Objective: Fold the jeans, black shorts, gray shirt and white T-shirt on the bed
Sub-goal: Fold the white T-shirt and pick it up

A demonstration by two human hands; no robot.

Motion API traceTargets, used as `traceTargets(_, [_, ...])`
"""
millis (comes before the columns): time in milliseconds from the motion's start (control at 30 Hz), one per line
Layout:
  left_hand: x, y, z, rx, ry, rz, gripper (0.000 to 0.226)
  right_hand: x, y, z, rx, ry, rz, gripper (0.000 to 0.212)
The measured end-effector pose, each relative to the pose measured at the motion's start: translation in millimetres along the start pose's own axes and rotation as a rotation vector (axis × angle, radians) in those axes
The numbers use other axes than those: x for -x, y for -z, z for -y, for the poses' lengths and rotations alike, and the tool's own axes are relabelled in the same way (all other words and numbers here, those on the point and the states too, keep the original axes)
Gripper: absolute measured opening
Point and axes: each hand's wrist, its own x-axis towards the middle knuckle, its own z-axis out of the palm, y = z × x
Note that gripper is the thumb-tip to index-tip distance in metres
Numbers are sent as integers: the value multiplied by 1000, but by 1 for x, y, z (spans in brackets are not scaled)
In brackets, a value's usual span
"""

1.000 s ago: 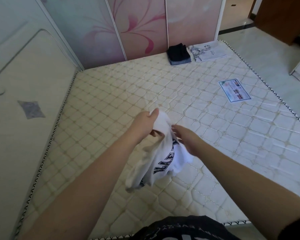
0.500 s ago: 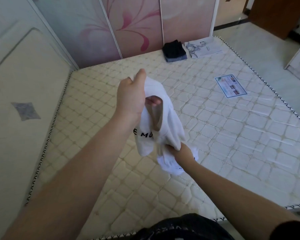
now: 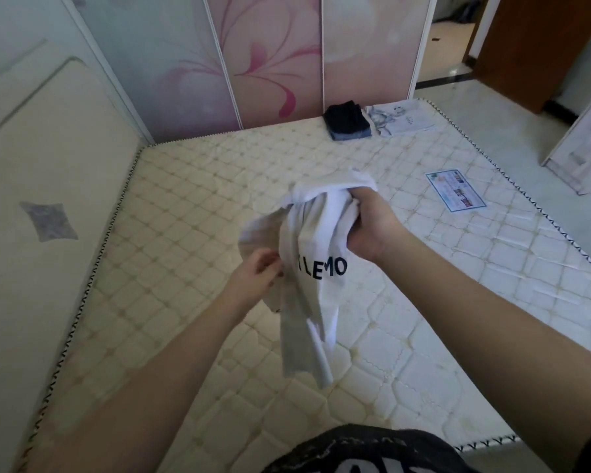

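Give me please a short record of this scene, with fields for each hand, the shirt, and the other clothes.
right hand: grips bunched top of white T-shirt, held above mattress
left hand: pinches the shirt's left edge
shirt state: hanging, not folded, dark letters visible
folded pile: dark clothes stacked at far edge
gray shirt: lies flat beside the pile

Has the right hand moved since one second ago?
Yes. The right hand rose with the white T-shirt, now gripping its top, nearer the blue label on the mattress.
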Motion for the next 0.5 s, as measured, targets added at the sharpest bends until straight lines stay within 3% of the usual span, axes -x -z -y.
traceTargets(100, [24, -6, 39, 73, 74, 145, 35, -1, -39, -4, 81, -13, 48, 44])
traceTargets(233, [25, -11, 52, -95, 19, 129, 73, -11, -68, -14, 73, -68, 19, 46])
traceTargets(267, [21, -11, 53, -102, 27, 97, 67, -12, -72, -18, 71, -96, 19, 45])
traceTargets(367, [10, -7, 49, 8, 137, 42, 17, -20, -79, -30, 87, -125, 80, 40])
traceTargets(500, [-2, 8, 32, 94, 272, 27, 20, -29, -69, -40, 103, -98, 150, 47])
